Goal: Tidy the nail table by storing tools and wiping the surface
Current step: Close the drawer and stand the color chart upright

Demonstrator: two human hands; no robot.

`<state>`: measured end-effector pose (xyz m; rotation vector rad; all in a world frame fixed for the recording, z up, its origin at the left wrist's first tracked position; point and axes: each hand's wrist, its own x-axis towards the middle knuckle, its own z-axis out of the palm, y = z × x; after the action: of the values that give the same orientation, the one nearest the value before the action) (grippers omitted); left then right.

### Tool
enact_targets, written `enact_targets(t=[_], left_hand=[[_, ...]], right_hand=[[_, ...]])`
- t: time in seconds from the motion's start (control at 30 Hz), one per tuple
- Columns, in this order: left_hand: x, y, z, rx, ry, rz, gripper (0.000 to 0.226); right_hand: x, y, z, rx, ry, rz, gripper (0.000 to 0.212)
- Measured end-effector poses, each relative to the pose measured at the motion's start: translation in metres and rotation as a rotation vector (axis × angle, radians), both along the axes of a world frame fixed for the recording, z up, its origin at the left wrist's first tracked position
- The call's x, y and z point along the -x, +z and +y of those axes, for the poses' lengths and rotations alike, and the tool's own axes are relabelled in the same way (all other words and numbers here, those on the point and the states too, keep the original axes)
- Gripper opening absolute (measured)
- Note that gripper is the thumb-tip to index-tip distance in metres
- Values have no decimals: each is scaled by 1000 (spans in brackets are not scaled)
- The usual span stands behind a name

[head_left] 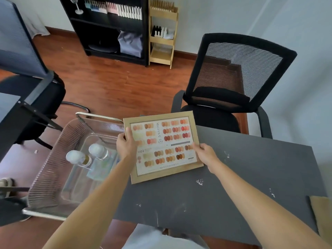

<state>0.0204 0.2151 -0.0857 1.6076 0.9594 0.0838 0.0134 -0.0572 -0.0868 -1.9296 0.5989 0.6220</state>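
Observation:
A tan-framed nail colour chart (pixel 162 139) with rows of orange, red and brown swatches is held over the far left corner of the dark grey table (pixel 233 177). My left hand (pixel 125 143) grips its left edge, thumb on top. My right hand (pixel 204 154) grips its right lower edge. To the left of the table stands a clear ribbed cart tray (pixel 53 169). Inside it lie two clear bottles with round white caps (pixel 77 158) (pixel 98 150) and a pale patterned packet (pixel 103 165).
A black mesh office chair (pixel 230 83) stands behind the table. A second black chair (pixel 27 69) is at far left. At the back are a black shelf with polish bottles (pixel 115 24) and a small wooden rack (pixel 162 33). A cardboard piece (pixel 321 212) lies at the table's right edge. White specks dot the tabletop.

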Motion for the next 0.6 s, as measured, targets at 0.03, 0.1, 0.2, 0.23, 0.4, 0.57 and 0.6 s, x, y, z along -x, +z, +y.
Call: enact_targets(t=[0.03,0.1,0.2,0.23,0.4,0.57,0.6], left_hand=[[0,6,-3,-16,-7,-54,47],[0,22,-10,-74,-33,-169,50],[6,37,-20,-82,-106,-360,58],[10,41,-23,-52,-123,-405,59],[39,49,-36,51,-113,-504,62],[74,52,-24,507,-326,-484,69],[78,54,-17,611,-417,-447,76]], right_hand=[[-4,6,0,-55,-40,-23,41],[-15,23,0,-153,-118,-109,53],[-34,59,3,-220,-216,-280,74],[-39,70,4,-221,-255,-324,79],[-30,96,4,-123,-410,-464,62],[9,88,-8,-161,-436,-608,45],[16,85,-12,-176,-437,-658,45]])
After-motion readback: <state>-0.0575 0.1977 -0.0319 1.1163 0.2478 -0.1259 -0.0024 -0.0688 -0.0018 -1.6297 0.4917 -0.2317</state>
